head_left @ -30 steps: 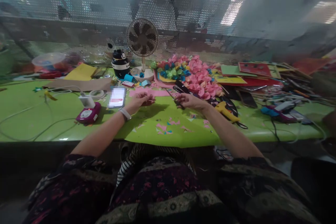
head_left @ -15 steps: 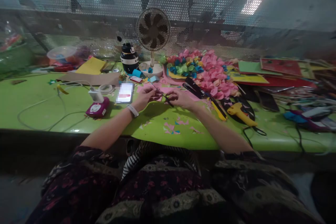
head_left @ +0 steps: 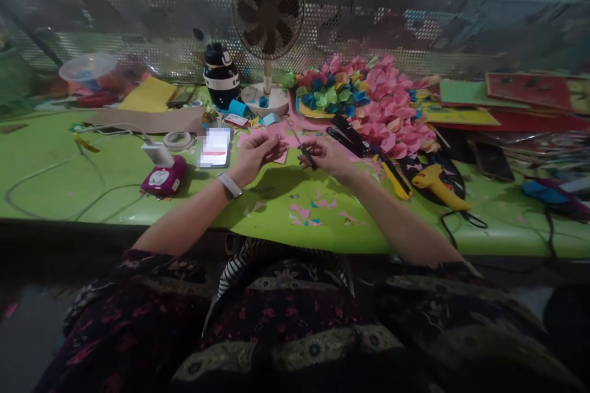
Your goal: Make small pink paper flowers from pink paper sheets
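My left hand [head_left: 256, 154] is closed on a small pink paper piece [head_left: 279, 155], held a little above the green table [head_left: 69, 184]. My right hand [head_left: 325, 157] grips black-handled scissors [head_left: 302, 147], whose blades point up and left toward the paper. The two hands are close together over the middle of the table. Small pink and blue paper scraps [head_left: 306, 214] lie on the table just in front of them.
A phone [head_left: 215, 147] lies left of my left hand, beside a magenta device [head_left: 163, 177] with a white charger and cables. Behind stand a fan [head_left: 268, 12], a dark bottle [head_left: 220, 77] and a heap of paper flowers [head_left: 369, 98]. A stapler [head_left: 348, 135] and yellow glue gun [head_left: 437, 185] lie right.
My right hand took up the scissors and came left to meet my left hand. The blades now point up toward the paper. The view dropped and shifted slightly.
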`<state>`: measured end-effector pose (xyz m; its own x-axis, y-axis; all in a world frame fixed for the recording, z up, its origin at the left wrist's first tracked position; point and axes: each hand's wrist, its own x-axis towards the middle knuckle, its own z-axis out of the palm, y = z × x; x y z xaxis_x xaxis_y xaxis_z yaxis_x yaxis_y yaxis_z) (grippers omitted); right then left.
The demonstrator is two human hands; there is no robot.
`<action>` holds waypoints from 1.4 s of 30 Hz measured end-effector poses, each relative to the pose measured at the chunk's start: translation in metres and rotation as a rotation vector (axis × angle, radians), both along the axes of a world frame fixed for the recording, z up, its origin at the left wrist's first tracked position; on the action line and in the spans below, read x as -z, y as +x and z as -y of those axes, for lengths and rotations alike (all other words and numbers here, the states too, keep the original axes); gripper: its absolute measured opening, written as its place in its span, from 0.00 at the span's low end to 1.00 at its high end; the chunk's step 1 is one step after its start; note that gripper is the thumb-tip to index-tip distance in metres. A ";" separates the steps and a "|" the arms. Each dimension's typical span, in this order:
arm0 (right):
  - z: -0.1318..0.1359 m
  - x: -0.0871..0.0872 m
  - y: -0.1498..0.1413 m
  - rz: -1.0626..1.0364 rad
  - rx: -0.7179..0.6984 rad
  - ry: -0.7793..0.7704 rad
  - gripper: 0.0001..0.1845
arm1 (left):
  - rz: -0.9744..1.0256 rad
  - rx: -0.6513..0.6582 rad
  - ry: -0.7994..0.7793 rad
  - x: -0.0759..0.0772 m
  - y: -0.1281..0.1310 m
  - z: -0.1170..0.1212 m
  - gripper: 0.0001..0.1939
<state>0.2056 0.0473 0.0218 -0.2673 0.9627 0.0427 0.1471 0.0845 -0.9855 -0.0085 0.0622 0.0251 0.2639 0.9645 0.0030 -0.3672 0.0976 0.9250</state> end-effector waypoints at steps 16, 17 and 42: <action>0.011 -0.007 -0.006 0.008 -0.127 -0.017 0.26 | -0.010 0.007 0.035 0.002 0.002 0.000 0.11; 0.011 -0.007 -0.006 0.011 -0.123 -0.017 0.26 | -0.008 0.010 0.033 0.001 0.001 0.000 0.11; 0.011 -0.008 -0.007 -0.015 -0.074 -0.030 0.29 | -0.002 0.105 0.007 0.009 0.006 0.004 0.08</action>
